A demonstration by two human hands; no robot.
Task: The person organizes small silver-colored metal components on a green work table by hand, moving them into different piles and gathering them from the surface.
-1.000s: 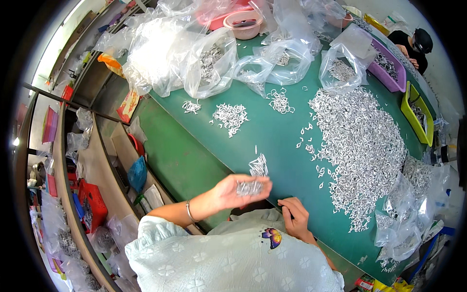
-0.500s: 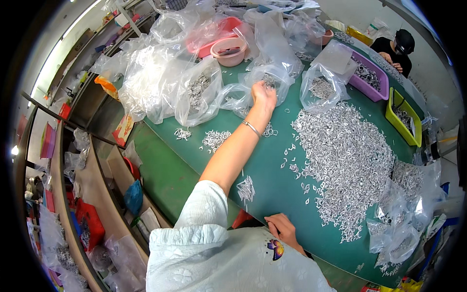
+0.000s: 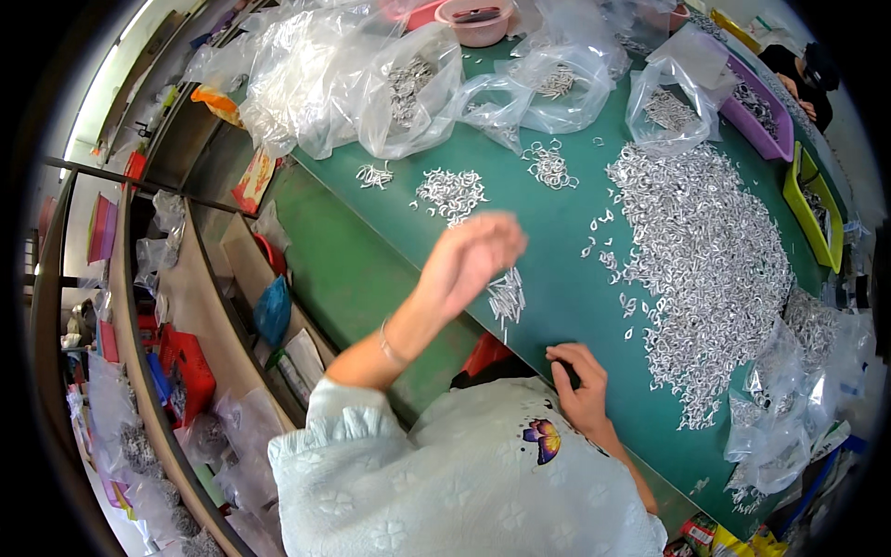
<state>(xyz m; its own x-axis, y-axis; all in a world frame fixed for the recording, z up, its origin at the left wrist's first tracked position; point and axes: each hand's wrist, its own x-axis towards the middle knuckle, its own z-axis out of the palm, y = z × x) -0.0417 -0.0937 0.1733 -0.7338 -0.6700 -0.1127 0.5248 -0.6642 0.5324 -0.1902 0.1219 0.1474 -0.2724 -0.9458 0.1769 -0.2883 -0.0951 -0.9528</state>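
My left hand, blurred by motion, hangs over the near left edge of the green table with its fingers curled together; whatever they hold is hidden. Just below it lies a small pile of thin silvery pins. Beyond it are a heap of small curved metal pieces and a cluster of open metal rings. My right hand rests at the table's near edge, fingers bent round something dark that I cannot make out. To its right spreads a large heap of silvery hook-like metal pieces.
Clear plastic bags with metal parts line the far side, beside a pink bowl. A purple basket and a yellow-green basket stand at the right. Shelves run along the left. Another person sits far right.
My left hand has come back from the plastic bag at the far side toward the near table edge. My view has shifted, and my right hand stays by the edge.
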